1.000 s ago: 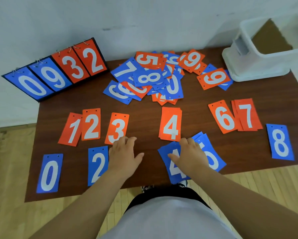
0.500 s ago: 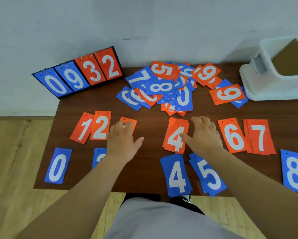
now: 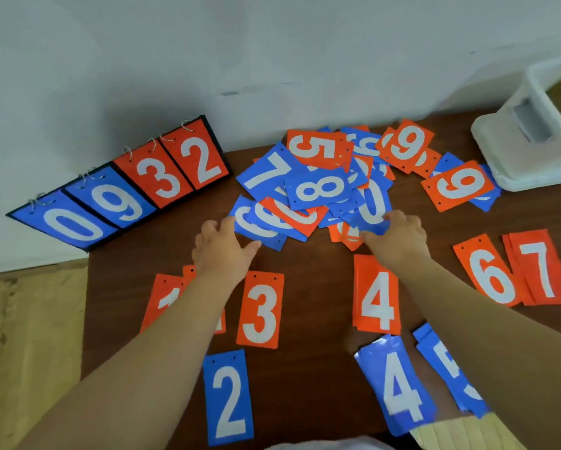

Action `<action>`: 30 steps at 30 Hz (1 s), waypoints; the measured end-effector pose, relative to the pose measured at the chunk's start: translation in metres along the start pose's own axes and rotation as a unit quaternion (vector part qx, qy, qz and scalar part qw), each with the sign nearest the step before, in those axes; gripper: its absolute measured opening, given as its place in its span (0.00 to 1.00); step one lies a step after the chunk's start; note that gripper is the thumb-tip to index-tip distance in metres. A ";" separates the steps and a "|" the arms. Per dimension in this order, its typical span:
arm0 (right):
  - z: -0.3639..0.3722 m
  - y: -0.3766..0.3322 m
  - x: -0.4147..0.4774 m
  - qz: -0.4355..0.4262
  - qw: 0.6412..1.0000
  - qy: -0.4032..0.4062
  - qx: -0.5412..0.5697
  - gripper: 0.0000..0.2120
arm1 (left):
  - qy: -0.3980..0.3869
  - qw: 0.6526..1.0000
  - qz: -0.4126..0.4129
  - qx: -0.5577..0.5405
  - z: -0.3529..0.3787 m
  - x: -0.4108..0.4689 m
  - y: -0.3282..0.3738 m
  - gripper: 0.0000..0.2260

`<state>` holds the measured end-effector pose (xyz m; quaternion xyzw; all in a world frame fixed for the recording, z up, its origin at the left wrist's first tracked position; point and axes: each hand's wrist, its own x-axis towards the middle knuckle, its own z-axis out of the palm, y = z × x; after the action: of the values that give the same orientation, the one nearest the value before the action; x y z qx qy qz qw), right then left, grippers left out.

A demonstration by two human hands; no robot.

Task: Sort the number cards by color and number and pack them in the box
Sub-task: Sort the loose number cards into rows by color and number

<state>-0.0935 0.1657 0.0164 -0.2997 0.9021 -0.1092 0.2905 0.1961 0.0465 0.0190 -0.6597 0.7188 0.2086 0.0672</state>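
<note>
As the left hand (image 3: 222,254) and right hand (image 3: 401,240) touch the card pile (image 3: 324,190), both grips are apart. Fingers (image 3: 397,219) lie spread.

One view only: head-worn wide-angle, above the near edge of the table (image 3: 321,287), facing forward and steeply down toward the far wall (image 3: 272,60). Close range; table fills frame, box (image 3: 532,164) cropped far right.

We look down on a dark brown wooden table (image 3: 311,303) whose far edge meets a plain pale wall (image 3: 272,43). Past its left edge we see light plank flooring (image 3: 29,336).
</note>
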 end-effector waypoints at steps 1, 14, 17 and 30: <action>0.002 -0.005 0.006 0.021 1.000 0.007 -0.003 0.34 | -0.005 1.000 -0.001 -0.007 0.000 0.012 -0.001 0.35; 0.007 -0.011 0.049 0.128 0.991 0.019 0.042 0.29 | 0.013 0.992 -0.023 -0.124 0.018 0.059 0.014 0.33; 0.001 -0.005 0.046 0.124 0.988 0.052 0.071 0.21 | 0.030 0.984 0.000 -0.176 0.019 0.046 0.017 0.24; -0.056 0.048 -0.019 0.010 0.962 0.166 0.214 0.12 | 0.177 0.938 -0.030 -0.298 -0.041 -0.037 0.012 0.14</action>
<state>-0.1371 0.2165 0.0523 -0.1993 0.8961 -0.3454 0.1951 0.1964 0.0654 0.0723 -0.6969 0.6040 0.2908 -0.2548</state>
